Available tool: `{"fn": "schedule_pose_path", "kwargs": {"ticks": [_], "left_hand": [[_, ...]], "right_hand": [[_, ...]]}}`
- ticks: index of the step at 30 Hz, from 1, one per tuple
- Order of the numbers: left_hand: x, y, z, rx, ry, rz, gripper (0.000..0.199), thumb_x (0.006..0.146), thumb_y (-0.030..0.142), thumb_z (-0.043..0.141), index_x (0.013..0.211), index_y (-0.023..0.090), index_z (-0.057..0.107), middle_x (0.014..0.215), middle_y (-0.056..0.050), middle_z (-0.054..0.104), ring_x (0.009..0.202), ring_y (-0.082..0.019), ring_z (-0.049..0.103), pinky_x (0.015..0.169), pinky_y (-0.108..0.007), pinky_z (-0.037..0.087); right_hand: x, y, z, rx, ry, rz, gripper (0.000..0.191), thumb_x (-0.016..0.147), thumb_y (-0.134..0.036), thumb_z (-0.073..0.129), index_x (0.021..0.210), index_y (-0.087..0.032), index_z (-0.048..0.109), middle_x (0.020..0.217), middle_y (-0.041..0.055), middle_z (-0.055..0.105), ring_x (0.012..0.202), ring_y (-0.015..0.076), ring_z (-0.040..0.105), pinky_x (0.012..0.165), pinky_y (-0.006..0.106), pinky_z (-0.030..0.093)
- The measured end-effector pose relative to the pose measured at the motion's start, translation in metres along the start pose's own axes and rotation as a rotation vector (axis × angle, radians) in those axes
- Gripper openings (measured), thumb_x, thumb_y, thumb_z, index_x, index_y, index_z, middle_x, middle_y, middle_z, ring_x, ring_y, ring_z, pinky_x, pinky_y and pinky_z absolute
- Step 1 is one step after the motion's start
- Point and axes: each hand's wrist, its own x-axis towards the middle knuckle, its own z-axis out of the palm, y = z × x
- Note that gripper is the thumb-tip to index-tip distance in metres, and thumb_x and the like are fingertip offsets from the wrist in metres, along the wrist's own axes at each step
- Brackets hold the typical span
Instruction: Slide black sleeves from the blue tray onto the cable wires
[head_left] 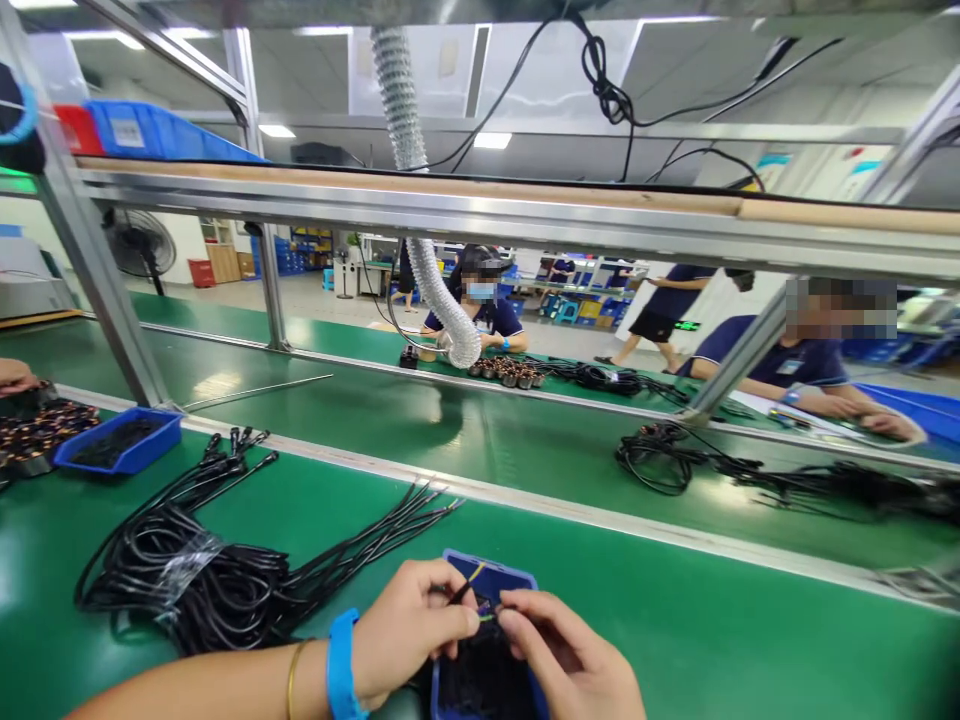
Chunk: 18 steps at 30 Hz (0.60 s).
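Note:
My left hand [420, 622], with a blue band at its wrist, pinches the stripped end of a black cable [459, 590]. Thin yellow and green wires stick out of that end. Facing it, my right hand [564, 650] has thumb and fingertips closed close to the wire ends; what sits between them is too small to name. Both hands are above a blue bin [487, 690] holding small black parts. Left of them lies a tied bundle of black cables [217, 580], their thin ends pointing toward the hands.
A small blue tray [124, 440] and copper-coloured parts [45, 430] lie at the left, near another person's hand [16, 377]. A metal frame post [97, 250] rises there. A flexible duct [431, 270] hangs in the middle. More cables [675, 460] lie beyond the rail; co-workers sit opposite.

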Motion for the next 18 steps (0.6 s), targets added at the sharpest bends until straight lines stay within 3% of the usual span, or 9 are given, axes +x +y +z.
{"fn": "schedule_pose_path", "kwargs": {"ticks": [6, 10, 18], "left_hand": [[-0.001, 0.0, -0.001, 0.028, -0.021, -0.007, 0.02, 0.063, 0.031, 0.063, 0.073, 0.015, 0.056, 0.059, 0.004, 0.049, 0.053, -0.009, 0.046, 0.049, -0.022, 0.029], [-0.002, 0.001, 0.0, 0.033, -0.025, -0.017, 0.019, 0.063, 0.03, 0.063, 0.073, 0.015, 0.056, 0.056, 0.005, 0.048, 0.052, -0.01, 0.045, 0.049, -0.022, 0.03], [-0.002, 0.003, 0.001, 0.021, -0.035, -0.025, 0.021, 0.063, 0.031, 0.065, 0.072, 0.015, 0.056, 0.055, 0.005, 0.047, 0.052, -0.01, 0.044, 0.05, -0.022, 0.031]], "right_hand": [[-0.002, 0.002, -0.005, -0.061, -0.048, -0.03, 0.025, 0.075, -0.048, 0.076, 0.081, -0.024, 0.078, 0.077, 0.0023, 0.074, 0.069, 0.0161, 0.069, 0.067, 0.016, 0.055], [0.003, 0.004, -0.01, -0.137, -0.052, -0.121, 0.018, 0.079, -0.041, 0.074, 0.082, -0.024, 0.078, 0.074, 0.0016, 0.074, 0.062, 0.0154, 0.069, 0.062, 0.017, 0.057], [0.002, 0.001, -0.006, -0.34, 0.032, -0.551, 0.008, 0.084, -0.02, 0.07, 0.09, -0.022, 0.075, 0.082, 0.0005, 0.075, 0.068, 0.0127, 0.072, 0.068, 0.014, 0.057]]}}
